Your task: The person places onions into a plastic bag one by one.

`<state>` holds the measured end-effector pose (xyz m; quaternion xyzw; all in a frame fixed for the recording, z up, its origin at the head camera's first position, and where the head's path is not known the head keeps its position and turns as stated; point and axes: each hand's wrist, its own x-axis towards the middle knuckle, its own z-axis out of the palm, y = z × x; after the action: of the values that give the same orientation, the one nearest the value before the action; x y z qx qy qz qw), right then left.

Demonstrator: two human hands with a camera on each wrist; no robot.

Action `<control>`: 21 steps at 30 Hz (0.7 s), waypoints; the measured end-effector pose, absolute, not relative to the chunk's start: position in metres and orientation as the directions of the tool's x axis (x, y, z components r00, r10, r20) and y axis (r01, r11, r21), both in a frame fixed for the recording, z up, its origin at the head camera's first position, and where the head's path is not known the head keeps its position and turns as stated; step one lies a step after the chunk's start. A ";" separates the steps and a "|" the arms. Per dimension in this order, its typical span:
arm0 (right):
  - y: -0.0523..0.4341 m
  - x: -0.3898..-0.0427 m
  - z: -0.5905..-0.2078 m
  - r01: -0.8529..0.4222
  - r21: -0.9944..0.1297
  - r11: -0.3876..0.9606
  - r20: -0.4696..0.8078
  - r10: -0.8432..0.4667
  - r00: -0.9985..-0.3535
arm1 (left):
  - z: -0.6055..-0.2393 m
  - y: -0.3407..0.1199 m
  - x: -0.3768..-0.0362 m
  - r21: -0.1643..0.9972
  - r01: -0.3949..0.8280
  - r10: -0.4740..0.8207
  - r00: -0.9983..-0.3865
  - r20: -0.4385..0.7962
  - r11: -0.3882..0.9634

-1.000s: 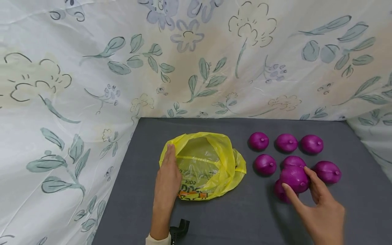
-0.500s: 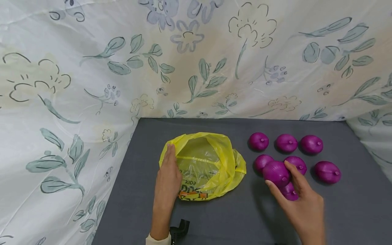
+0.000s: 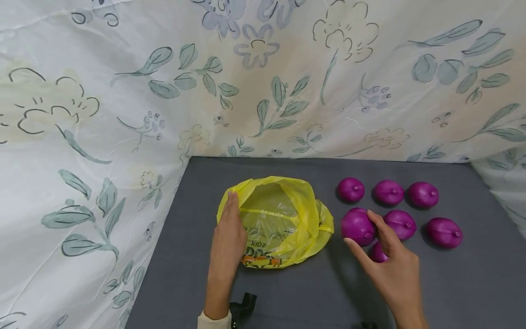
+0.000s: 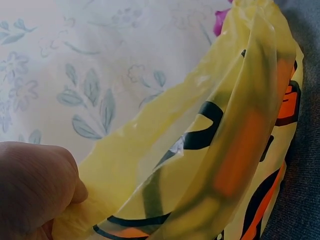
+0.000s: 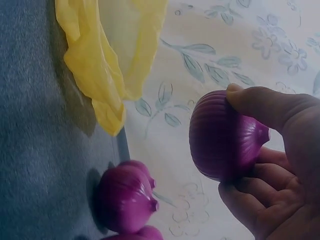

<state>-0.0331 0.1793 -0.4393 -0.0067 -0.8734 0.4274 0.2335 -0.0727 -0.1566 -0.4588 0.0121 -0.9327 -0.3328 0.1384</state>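
On the dark grey table, my left hand (image 3: 228, 228) holds the left rim of an open yellow plastic bag (image 3: 283, 219) with orange and black print. The left wrist view shows a finger of that left hand (image 4: 35, 185) pressed into the yellow bag's (image 4: 225, 145) film. My right hand (image 3: 394, 269) grips a purple onion (image 3: 357, 226) between thumb and fingers, just right of the bag and above the table. In the right wrist view the held onion (image 5: 225, 135) sits in my right hand (image 5: 280, 170), with the bag (image 5: 110, 60) beyond it.
Several more purple onions lie on the table right of the bag, three in a back row (image 3: 388, 192), others nearer (image 3: 444, 232), and one half hidden under my hand (image 3: 377, 253). Flowered white cloth (image 3: 123, 114) walls the left, back and right. A black clip (image 3: 242, 306) sits by my left wrist.
My right hand has carried the purple onion leftwards from the cluster to just beside the bag. The left hand has stayed on the bag's rim.
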 end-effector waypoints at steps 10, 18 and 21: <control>0.167 -0.041 -0.441 -0.194 -0.731 0.654 0.389 0.165 -0.907 | -0.458 -0.157 -0.075 0.608 0.076 -0.110 -0.959 0.263 0.790; 0.160 -0.050 -0.444 -0.256 -0.763 0.594 0.375 0.083 -0.923 | -0.455 -0.156 -0.076 0.617 0.089 -0.101 -0.958 0.267 0.782; 0.156 -0.054 -0.444 -0.283 -0.753 0.595 0.385 0.048 -0.922 | -0.456 -0.156 -0.076 0.617 0.090 -0.100 -0.959 0.266 0.782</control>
<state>-0.0535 0.1560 -0.4442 0.0671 -0.8733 0.4452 0.1860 -0.0757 -0.1562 -0.4558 0.0029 -0.9329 -0.3302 0.1438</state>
